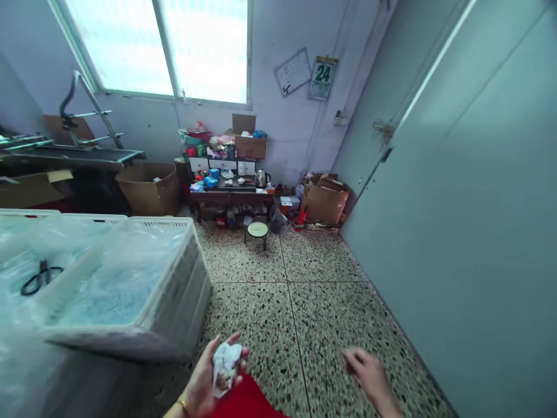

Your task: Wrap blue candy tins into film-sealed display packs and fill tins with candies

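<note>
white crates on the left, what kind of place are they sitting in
Probably a small workshop or storeroom: plastic-lined white crates full of pale material, large open cardboard boxes, and a cluttered desk with a kettle.

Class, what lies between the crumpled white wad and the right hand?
Between the white wad and right hand, the head view shows fingertips of the left hand, then speckled floor crossed by a dark seam.

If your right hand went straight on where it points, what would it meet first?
Probably the stool across the floor from the right hand, though depth is hard to judge.
</note>
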A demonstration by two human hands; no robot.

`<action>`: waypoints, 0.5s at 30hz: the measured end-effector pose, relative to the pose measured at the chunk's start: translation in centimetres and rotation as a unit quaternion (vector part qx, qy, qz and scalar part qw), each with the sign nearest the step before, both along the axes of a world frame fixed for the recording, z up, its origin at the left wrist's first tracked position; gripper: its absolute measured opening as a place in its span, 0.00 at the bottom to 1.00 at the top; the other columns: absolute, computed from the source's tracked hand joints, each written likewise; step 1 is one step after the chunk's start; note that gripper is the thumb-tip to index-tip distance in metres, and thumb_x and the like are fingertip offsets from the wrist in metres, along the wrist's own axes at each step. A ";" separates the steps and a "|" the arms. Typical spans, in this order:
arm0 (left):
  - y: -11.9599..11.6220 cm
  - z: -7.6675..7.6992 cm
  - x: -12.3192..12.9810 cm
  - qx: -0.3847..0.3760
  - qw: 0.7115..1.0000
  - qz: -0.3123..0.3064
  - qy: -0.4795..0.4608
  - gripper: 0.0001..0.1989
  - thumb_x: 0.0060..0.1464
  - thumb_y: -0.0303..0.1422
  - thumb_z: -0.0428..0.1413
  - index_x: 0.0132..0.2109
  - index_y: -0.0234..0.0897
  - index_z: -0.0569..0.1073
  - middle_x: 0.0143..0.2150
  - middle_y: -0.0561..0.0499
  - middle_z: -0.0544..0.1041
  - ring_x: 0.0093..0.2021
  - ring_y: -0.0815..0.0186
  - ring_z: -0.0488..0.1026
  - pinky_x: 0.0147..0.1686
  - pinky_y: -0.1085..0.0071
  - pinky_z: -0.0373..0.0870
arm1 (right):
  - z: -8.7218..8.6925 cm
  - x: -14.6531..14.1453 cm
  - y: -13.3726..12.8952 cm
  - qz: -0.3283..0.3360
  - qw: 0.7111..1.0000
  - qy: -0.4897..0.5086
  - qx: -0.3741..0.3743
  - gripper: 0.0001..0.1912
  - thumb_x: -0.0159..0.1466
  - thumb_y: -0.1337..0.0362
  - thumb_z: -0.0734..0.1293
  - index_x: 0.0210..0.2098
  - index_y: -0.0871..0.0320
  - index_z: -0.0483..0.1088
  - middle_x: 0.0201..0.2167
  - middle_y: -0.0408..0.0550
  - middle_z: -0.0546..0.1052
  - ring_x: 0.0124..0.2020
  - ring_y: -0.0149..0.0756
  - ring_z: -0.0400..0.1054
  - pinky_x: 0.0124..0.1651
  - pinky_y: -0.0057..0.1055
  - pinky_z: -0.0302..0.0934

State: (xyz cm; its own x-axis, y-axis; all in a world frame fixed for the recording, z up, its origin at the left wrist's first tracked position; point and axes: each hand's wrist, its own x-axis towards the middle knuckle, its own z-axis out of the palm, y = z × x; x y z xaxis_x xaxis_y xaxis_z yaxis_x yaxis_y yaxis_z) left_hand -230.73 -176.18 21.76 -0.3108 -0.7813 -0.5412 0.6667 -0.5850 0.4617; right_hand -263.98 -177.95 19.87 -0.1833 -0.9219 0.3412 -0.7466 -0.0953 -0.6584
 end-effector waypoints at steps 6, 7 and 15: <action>-18.8 3.0 -6.0 -0.004 0.996 -0.020 0.090 0.16 0.53 0.40 0.50 0.44 0.34 0.68 0.35 0.44 0.77 0.32 0.59 0.74 0.32 0.66 0.68 | 7.0 7.4 -20.2 0.344 0.928 0.093 -0.112 0.42 0.49 0.42 0.65 0.58 0.54 0.54 0.57 0.53 0.60 0.58 0.46 0.51 0.57 0.44 0.51; -22.1 4.0 -7.8 -0.008 0.994 -0.043 0.104 0.18 0.53 0.41 0.49 0.43 0.32 0.70 0.35 0.44 0.77 0.32 0.59 0.74 0.32 0.67 0.68 | 7.4 8.2 -22.9 0.369 0.911 0.125 -0.133 0.47 0.46 0.39 0.64 0.60 0.53 0.50 0.59 0.52 0.57 0.60 0.49 0.47 0.58 0.48 0.48; -44.7 9.5 -23.1 0.027 0.964 -0.262 0.039 0.22 0.49 0.49 0.48 0.39 0.34 0.70 0.30 0.44 0.75 0.26 0.62 0.72 0.21 0.72 0.63 | 8.6 -8.9 -37.6 0.136 0.981 0.050 -0.128 0.32 0.59 0.46 0.56 0.58 0.55 0.54 0.59 0.52 0.57 0.58 0.45 0.53 0.56 0.43 0.55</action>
